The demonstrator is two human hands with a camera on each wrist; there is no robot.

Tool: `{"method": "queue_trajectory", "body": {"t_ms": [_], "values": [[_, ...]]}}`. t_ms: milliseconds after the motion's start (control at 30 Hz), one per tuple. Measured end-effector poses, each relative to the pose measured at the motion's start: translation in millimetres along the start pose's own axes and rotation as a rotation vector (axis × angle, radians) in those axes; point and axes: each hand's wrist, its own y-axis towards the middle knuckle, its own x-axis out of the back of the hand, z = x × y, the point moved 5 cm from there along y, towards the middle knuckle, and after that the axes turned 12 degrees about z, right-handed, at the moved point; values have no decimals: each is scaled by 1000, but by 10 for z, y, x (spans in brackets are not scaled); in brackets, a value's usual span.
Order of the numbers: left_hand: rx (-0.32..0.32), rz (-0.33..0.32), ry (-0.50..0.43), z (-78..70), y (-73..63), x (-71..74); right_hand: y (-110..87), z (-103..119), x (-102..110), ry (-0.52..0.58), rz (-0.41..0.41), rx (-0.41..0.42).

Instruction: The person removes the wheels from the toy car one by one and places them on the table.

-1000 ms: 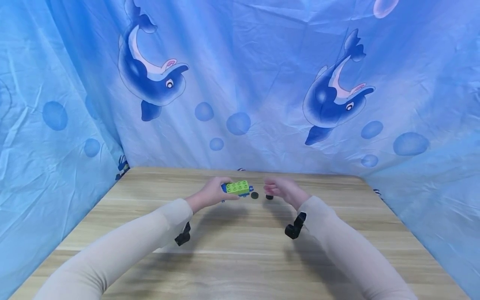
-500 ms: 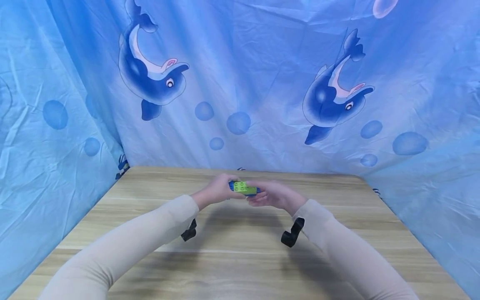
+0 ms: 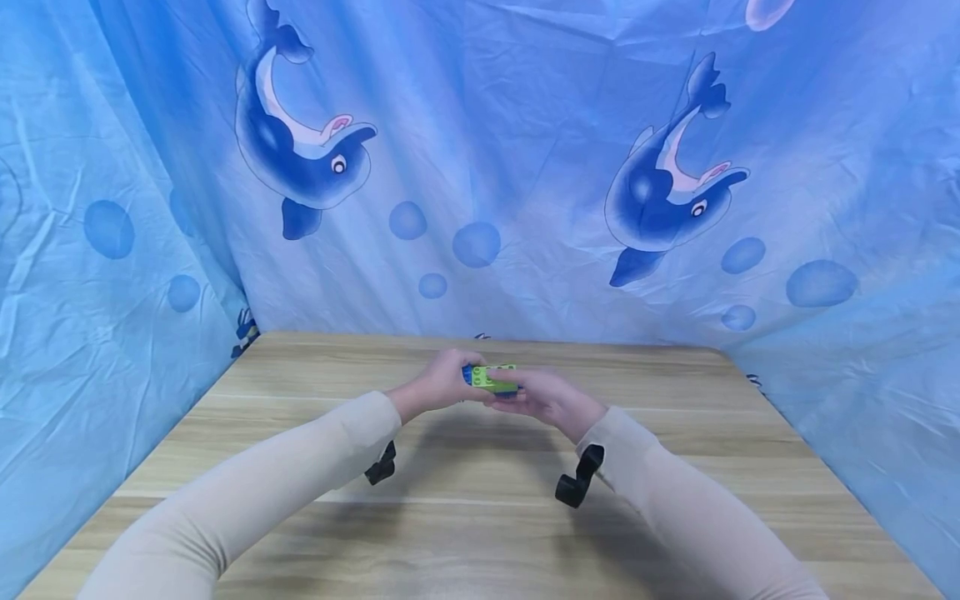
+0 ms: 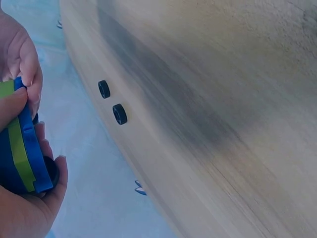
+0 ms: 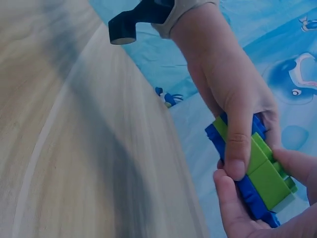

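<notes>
In the head view both hands meet around a toy block car, a green studded brick (image 3: 483,377) fixed on a blue wheeled base (image 5: 252,199). My left hand (image 3: 441,381) grips its left end, its thumb lying along the side in the right wrist view. At the other end my right hand (image 3: 553,397) holds the car between thumb and fingers. A black wheel (image 4: 51,170) shows at the base in the left wrist view, partly covered by fingers. Two loose black wheels, a smaller-looking one (image 4: 103,89) and a nearer one (image 4: 120,114), lie on the table.
The wooden table (image 3: 480,517) stretches below the hands, its far edge close behind them. A blue curtain (image 3: 510,150) printed with dolphins hangs behind and at the sides. Black camera mounts (image 3: 579,477) hang under the wrists.
My right hand has moved left from beside the loose wheels and taken hold of the car's right end. The left hand has shifted slightly right with the car.
</notes>
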Motion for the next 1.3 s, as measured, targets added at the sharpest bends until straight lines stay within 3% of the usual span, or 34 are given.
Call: {"method": "queue_trajectory", "body": {"t_ms": [333,500,733,833,1067,1200,1300], "values": [[22,-9,7,24,2,-47,-2,-31,6,-29,-17,9],[29,-26,-69,28,14,-27,-22,6,12,-28,-5,25],[11,-58,-295,41,9,12,-39,101,17,-10,26,63],[7,-74,-336,63,-1,18,-47,118,20,3,37,72],[126,-158,-474,159,-43,-21,-49,156,43,32,31,85],[192,-211,-631,213,-55,-101,-45,199,55,55,7,120],[196,-204,-765,227,-57,-186,-35,209,64,54,-12,146]]}}
